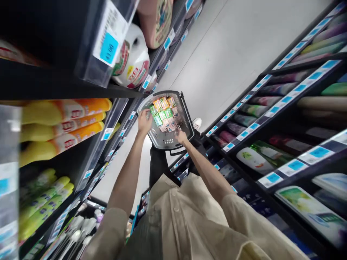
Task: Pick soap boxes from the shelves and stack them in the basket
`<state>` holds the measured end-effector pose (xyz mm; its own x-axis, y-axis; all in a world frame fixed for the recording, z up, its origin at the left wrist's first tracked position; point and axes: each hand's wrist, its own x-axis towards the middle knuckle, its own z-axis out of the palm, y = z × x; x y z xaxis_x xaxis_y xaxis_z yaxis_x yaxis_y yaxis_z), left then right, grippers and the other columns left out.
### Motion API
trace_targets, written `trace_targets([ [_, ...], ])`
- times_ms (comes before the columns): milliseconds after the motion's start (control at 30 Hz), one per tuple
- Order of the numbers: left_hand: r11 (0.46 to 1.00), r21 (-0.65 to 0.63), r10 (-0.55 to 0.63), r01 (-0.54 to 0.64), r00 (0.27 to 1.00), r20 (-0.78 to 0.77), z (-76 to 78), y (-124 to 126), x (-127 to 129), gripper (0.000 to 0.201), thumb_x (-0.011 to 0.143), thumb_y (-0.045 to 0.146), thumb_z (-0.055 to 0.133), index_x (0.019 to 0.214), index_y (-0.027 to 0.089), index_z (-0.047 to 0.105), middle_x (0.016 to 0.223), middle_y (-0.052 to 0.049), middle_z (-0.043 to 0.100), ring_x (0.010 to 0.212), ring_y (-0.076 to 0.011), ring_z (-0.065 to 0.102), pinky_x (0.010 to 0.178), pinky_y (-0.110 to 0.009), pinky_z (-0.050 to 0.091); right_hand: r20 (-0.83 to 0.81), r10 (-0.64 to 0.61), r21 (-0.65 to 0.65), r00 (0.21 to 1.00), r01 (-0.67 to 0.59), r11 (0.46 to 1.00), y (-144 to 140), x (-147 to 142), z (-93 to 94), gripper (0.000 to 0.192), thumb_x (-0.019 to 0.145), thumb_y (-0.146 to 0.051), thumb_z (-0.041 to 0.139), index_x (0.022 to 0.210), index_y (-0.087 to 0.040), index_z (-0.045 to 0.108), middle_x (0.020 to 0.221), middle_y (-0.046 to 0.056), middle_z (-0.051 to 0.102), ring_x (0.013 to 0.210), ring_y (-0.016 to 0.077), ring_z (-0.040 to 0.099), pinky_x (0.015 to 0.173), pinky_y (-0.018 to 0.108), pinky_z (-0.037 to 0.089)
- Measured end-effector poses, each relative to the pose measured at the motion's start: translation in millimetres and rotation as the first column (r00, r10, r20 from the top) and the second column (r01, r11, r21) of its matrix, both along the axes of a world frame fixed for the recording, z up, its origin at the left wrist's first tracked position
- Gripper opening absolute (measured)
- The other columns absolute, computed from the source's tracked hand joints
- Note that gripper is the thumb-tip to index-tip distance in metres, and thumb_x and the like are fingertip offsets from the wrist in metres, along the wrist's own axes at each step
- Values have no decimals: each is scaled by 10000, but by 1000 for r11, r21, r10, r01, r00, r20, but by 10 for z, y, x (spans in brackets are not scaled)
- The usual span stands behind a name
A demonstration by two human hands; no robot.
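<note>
A grey plastic shopping basket (pixel 159 141) sits low in front of me. Inside it lie several small packs grouped by colour: orange packs (pixel 164 104) at the far side, green packs (pixel 165 115) in the middle and pink packs (pixel 169 124) nearer me. My left hand (pixel 144 122) is over the basket's left side, its fingers bent but apart, beside the green packs. At the near right, my right hand (pixel 181 137) reaches in with fingers apart at the edge of the pink packs. Nothing clearly shows in either hand, though the fingertips are small and blurred.
Shelves with blue price tags line both sides of the narrow aisle. On the left stand yellow-and-orange bottles (pixel 78 110) and a white jug (pixel 135 57) close to the basket. Bottles and pouches (pixel 257 159) fill the right shelves. Pale floor (pixel 217 61) stretches ahead.
</note>
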<state>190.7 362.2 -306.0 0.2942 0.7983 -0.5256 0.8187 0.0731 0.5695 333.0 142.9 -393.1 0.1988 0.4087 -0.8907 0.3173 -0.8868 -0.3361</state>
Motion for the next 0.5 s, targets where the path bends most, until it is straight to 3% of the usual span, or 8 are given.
trace_targets([
  [100,997,22,77,-76,992,-100,-567,-312,-311,541,939,63,641,1466,73,520,1630,-228,424,1545,-294,365,1316,-491,260,-71,-19,55,997,23,998,202,-299,-481,572,909,-269,679,1465,-177,582,1369,135,728,1318,310,667,1177,410,493],
  [200,985,-25,161,-172,959,-232,-1185,-819,-633,778,921,144,720,1589,53,333,1720,-278,239,1611,-376,234,1315,-561,236,-111,-71,82,991,81,993,277,-441,-1039,600,875,-271,714,1454,-193,579,1325,114,740,1302,299,671,1190,440,486],
  [267,953,-84,246,-292,903,-352,-1566,-1159,-796,892,902,212,765,1617,71,252,1689,-302,301,1582,-389,328,1287,-530,321,-120,-159,71,980,168,983,265,-440,-1437,590,856,-280,734,1420,-192,589,1271,108,750,1265,293,688,1175,456,501],
  [367,882,-119,342,-456,793,-504,-2001,-1547,-920,864,937,286,726,1612,110,216,1532,-267,549,1423,-346,574,1202,-449,459,-123,-334,29,934,340,940,202,-347,-2014,492,873,-303,707,1334,-167,603,1176,101,759,1163,265,730,1090,457,568],
  [500,876,-18,390,-482,730,-562,-2287,-1773,-945,763,978,329,647,1574,84,239,1468,-272,605,1380,-346,617,1166,-432,483,-146,-505,-2,851,510,860,140,-239,-2651,348,971,-304,516,1272,-140,573,1068,87,756,978,196,768,914,396,640],
])
